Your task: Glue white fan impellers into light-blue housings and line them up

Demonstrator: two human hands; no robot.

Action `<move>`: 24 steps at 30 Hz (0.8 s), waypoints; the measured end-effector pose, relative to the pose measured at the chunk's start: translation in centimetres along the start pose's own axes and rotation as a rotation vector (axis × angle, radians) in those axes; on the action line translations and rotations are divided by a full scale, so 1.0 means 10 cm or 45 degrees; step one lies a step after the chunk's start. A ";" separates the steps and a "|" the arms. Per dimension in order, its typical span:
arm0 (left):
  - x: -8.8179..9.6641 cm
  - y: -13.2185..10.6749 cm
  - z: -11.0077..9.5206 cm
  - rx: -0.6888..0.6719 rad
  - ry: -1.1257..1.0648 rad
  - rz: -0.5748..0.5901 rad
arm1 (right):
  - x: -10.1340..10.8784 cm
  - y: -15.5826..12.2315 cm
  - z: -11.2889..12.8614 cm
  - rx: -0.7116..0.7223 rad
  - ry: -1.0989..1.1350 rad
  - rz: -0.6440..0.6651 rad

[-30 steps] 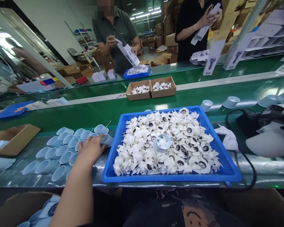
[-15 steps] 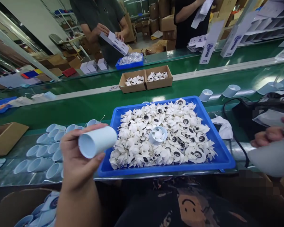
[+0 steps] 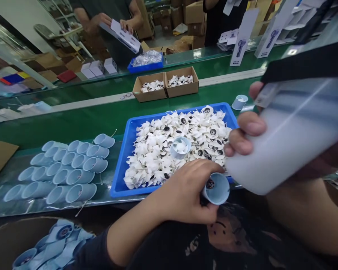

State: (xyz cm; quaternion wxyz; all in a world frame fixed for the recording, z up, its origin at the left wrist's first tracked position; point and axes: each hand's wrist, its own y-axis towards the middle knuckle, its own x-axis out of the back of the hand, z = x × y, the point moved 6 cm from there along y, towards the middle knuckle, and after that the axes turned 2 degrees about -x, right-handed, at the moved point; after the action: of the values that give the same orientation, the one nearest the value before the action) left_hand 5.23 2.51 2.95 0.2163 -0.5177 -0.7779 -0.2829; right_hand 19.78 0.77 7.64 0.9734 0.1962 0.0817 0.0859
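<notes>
Well, the left hand [image 3: 183, 191] had closed around a pale blue plastic cup [image 3: 217, 188], its fingers wrapped over the side and the open mouth turned up toward the head camera. A dark round part showed inside, and that tilt seemed suited to looking into the cup. The right hand [image 3: 243, 131] gripped a frosted white tube [image 3: 284, 138] with its fingers curled around the near side, holding it so close to the camera that it covered much of the right of the view and its far end could not be seen. The cup sat just beside those fingers, over the front corner of a blue plastic tray [image 3: 119, 176]. The tray was heaped with white fan impellers [image 3: 154, 150], and a pale blue fan part [image 3: 180, 147] rested on top. Rows of pale blue cups [image 3: 63, 176] lay on their sides left of the tray, probably set there to be within easy reach. A cardboard box [image 3: 0, 232] at lower left held more cups. Beyond the green conveyor belt [image 3: 73, 129], a co-worker's hands [image 3: 115, 22] held a white carton [image 3: 124, 36].
</notes>
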 end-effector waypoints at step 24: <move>-0.06 0.11 -0.01 0.178 -0.119 -0.020 | -0.10 0.03 -0.11 -0.221 0.254 -0.405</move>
State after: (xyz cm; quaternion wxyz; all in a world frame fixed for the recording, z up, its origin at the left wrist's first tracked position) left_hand 6.49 2.32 2.90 0.2132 -0.5080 -0.8089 -0.2053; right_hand 18.53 1.21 6.88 0.9750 0.0869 0.2001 -0.0430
